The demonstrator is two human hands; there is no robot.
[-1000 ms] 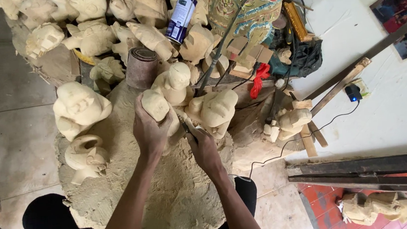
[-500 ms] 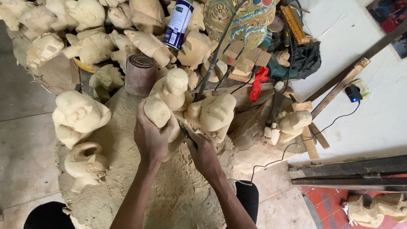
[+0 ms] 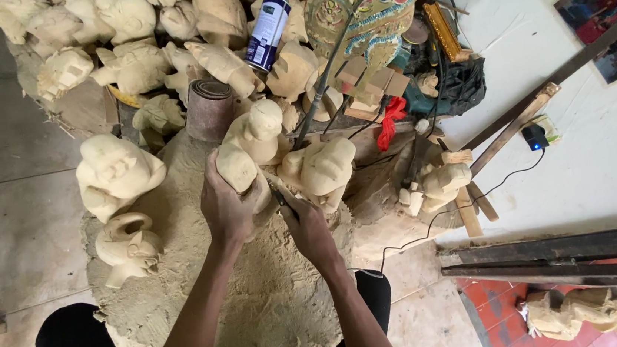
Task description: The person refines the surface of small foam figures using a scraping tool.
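So the pale wooden figure (image 3: 243, 170) stood propped near the middle of the big chip-covered work block (image 3: 260, 304), toward its far edge. The left hand (image 3: 228, 203) was wrapped tight round its lower half, and the right hand (image 3: 306, 226) was closed on a small carving tool (image 3: 278, 196), dark tip touching the figure's side just beside the left fingers.

That's what made me wince a bit. Blade and holding hand were nearly touching, so I reckoned one slip off the grain would send the edge straight into the left fingers. Also the block was loose shavings all over, so the figure could skid if the grip eased.

Right behind it another roughed-out figure (image 3: 323, 171) sat almost touching, and a roll of sandpaper (image 3: 210, 108) stood just past the far edge. A hard push looked like it could knock either over. A spray can (image 3: 267, 28) leaned among the heap of carvings further back, and a bigger round figure (image 3: 111, 176) and a jug-shaped piece (image 3: 127, 245) sat at the block's left edge
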